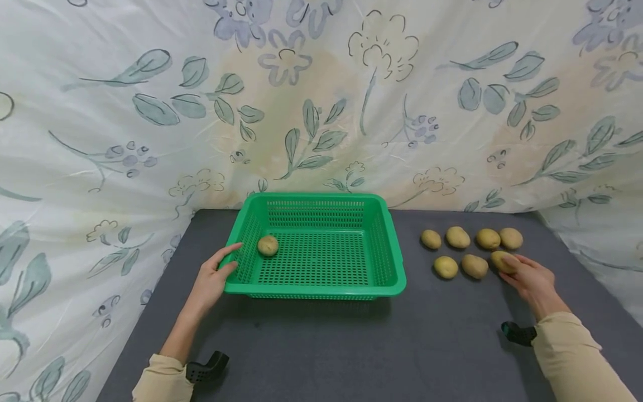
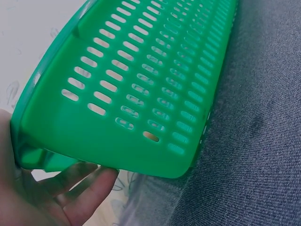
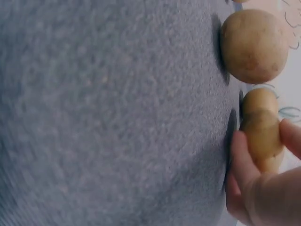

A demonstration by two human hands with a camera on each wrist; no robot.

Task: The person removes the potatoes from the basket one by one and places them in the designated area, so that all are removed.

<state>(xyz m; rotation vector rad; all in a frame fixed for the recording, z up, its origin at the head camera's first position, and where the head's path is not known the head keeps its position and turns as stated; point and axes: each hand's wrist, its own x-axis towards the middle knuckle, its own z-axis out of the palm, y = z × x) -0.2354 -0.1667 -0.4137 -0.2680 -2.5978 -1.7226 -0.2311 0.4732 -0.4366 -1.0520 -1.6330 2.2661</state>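
At the left end of a green plastic basket (image 1: 315,291), my left hand (image 1: 209,281) grips the rim. In the left wrist view, fingertips (image 2: 101,184) curl against the slotted basket wall (image 2: 56,117). One potato (image 1: 268,245) lies inside the basket, towards its left side. Over on the right, my right hand (image 1: 536,281) pinches a yellowish potato (image 1: 501,261) between thumb and fingers. The right wrist view has this held potato (image 3: 262,134) low beside the cloth, overlapping another one behind it. A browner potato (image 1: 474,267) sits just left of the held one.
Right of the basket, several more potatoes lie in two rough rows, among them a pale one (image 1: 445,267) in front and a round one (image 1: 511,238) at the far end. Dark grey cloth (image 1: 341,346) covers the table. A floral curtain (image 1: 321,139) hangs behind and along the sides.
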